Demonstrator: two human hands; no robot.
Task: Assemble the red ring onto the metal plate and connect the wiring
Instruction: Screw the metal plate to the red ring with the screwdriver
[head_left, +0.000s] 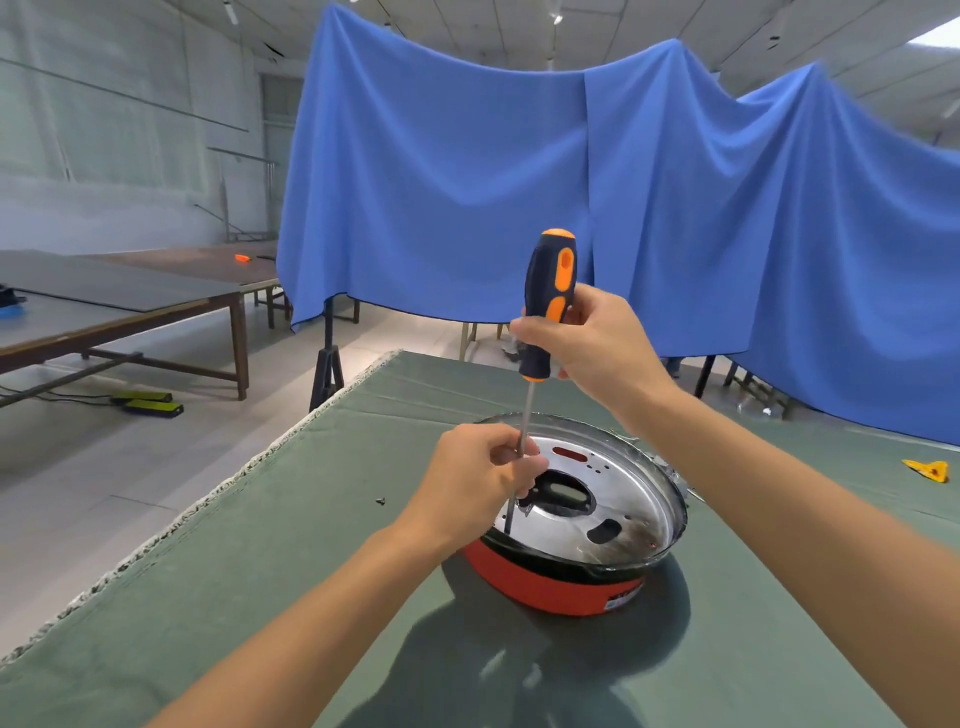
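Green cloth carries the job: left hand pinches the screwdriver shaft to steady its tip on the metal plate, probably at a screw, red ring beneath, while right hand grips the handle.

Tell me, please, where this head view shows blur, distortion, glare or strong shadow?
Head view: wide-angle bending curves the blue curtain and table edge; motion blur softens the right forearm; the metal plate reflects light; a dark shadow lies under the red ring.
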